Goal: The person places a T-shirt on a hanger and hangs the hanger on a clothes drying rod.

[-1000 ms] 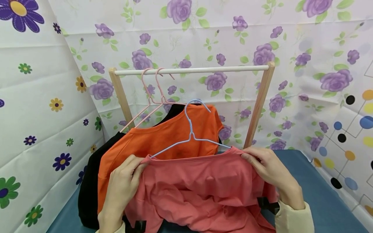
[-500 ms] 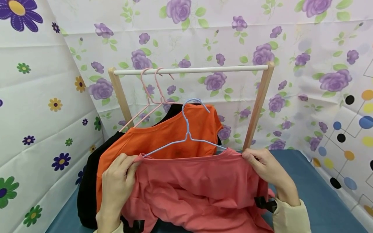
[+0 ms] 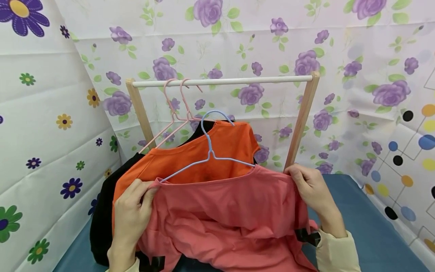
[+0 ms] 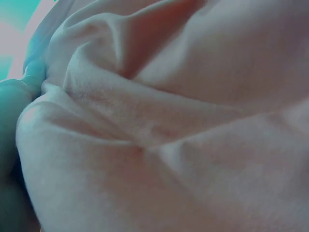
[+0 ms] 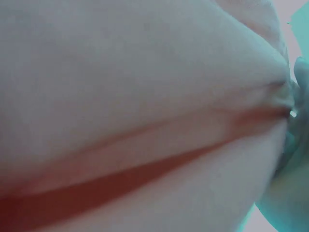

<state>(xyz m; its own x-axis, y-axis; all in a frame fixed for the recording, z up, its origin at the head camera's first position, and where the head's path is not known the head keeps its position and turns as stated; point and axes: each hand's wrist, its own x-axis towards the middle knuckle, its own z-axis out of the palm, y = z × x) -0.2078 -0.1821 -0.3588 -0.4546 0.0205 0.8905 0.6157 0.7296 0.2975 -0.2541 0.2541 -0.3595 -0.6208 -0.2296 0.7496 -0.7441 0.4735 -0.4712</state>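
Note:
A coral pink shirt [image 3: 224,211] hangs between my two hands on a light blue hanger [image 3: 210,151], whose hook stands up free, in front of the orange shirt. My left hand [image 3: 130,211] pinches the shirt's left shoulder by the neckline, at the hanger's left end. My right hand [image 3: 312,189] grips the right shoulder, a little out from where the hanger's right arm goes under the cloth. In the left wrist view, folds of the shirt [image 4: 169,121] fill most of the picture. Cloth of the same shirt [image 5: 135,96] covers the right wrist view, drawn toward the fingers at its right edge.
Behind stands a rack with a white rail [image 3: 224,81] and wooden posts [image 3: 301,121]. On its left part hang an orange shirt [image 3: 190,162] and a black garment [image 3: 105,211] on pink hangers [image 3: 168,102]. Blue cloth [image 3: 370,226] covers the surface; patterned sheets surround it.
The blue hanger and the pink shirt have shifted left, and the hook now sits slightly higher. The left hand has moved left; the right hand has risen a little. Both keep hold of the shirt.

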